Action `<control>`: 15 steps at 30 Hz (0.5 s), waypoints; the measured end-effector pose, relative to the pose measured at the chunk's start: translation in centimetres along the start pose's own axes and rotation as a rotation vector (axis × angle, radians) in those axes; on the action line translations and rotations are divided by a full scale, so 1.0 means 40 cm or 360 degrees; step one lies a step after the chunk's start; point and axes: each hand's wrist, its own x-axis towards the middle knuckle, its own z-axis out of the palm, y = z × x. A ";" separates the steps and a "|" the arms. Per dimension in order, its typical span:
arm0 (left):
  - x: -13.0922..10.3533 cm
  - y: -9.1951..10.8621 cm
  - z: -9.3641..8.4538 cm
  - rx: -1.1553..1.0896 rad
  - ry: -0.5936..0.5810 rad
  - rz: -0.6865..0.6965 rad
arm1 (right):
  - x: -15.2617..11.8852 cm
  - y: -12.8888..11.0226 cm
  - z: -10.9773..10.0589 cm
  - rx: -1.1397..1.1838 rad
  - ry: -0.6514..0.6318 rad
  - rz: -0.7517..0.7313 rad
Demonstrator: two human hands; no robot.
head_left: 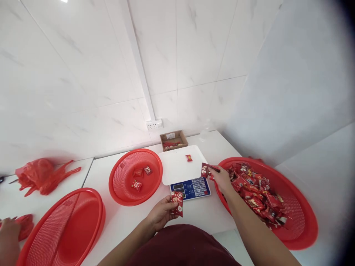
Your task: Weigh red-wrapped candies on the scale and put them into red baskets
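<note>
My left hand [163, 212] grips a red candy packet [177, 203] with white flower prints, close to my body in front of the scale's keypad [191, 188]. In my right hand [220, 179] is a dark red candy packet [205, 170], held over the right edge of the white weighing pan [174, 168]. Between the right-hand fingers there is also a dark, thin item I cannot make out. One small red wrapped candy [189, 158] lies on the pan. The large red basket [302, 236] beside my right arm holds many wrapped candies [257, 192].
A round red basket [116, 177] left of the scale contains several packets. Another red basket [95, 199] stands nearer on the left. Red plastic bags [44, 177] lie farther left, near another person's hand [9, 236]. Behind the scale sits a cardboard box [181, 138] against the wall.
</note>
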 end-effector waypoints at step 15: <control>-0.024 -0.018 -0.044 -0.0119 0.0102 0.0069 | 0.008 -0.037 0.114 0.0149 -0.0399 0.0504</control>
